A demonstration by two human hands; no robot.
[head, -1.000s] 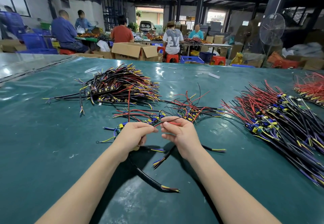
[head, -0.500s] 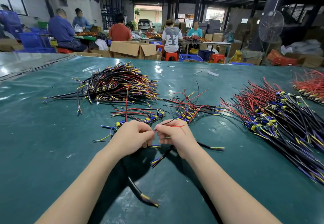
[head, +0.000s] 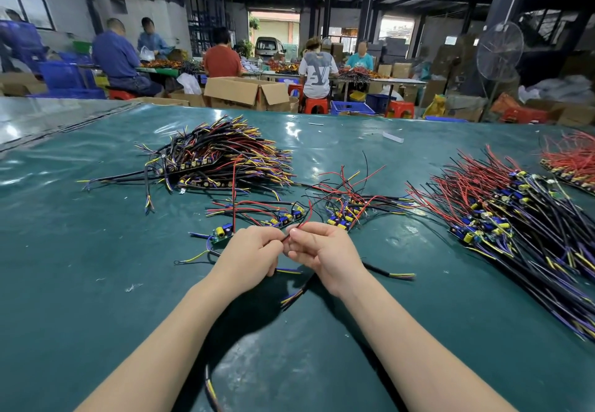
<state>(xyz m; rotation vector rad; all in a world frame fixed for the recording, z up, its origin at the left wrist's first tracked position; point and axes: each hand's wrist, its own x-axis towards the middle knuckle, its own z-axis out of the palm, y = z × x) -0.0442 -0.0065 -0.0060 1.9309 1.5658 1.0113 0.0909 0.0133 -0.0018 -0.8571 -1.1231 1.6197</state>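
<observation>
Bottom edge: a black cable end (head: 210, 386) with yellow cores lies on the green bench (head: 96, 299) between the two forearms.
Lower centre: a second black cable (head: 297, 292) with bared coloured cores runs out from under the wrists. A third cable (head: 391, 273) lies just right of them.
Left hand (head: 249, 255): centre of frame, fingers curled. Its grip pinches the near end of the red wire at the fingertips.
Right hand (head: 325, 250): just beside the left, fingertips nearly touching it. Thumb and forefinger are pressed together on the same wire.
Red wire (head: 309, 210): held between both hands at centre frame, clear of the bench. It curves upward from the fingertips.
Left of hands: one small circuit board (head: 222, 233) with a yellow part and purple and yellow leads lies flat on the bench.
Just beyond hands: a short row of wired boards (head: 283, 218) and a loose tangled cluster (head: 344, 215).
Upper left of bench: a large heap of black, yellow and red harnesses (head: 222, 160).
Right of frame: a long heap of red and black wired boards (head: 515, 218). A red-wire pile (head: 573, 160) sits at the far right edge.
Background: an open cardboard box (head: 244, 92), a standing fan (head: 499, 52) and seated workers at other benches.
</observation>
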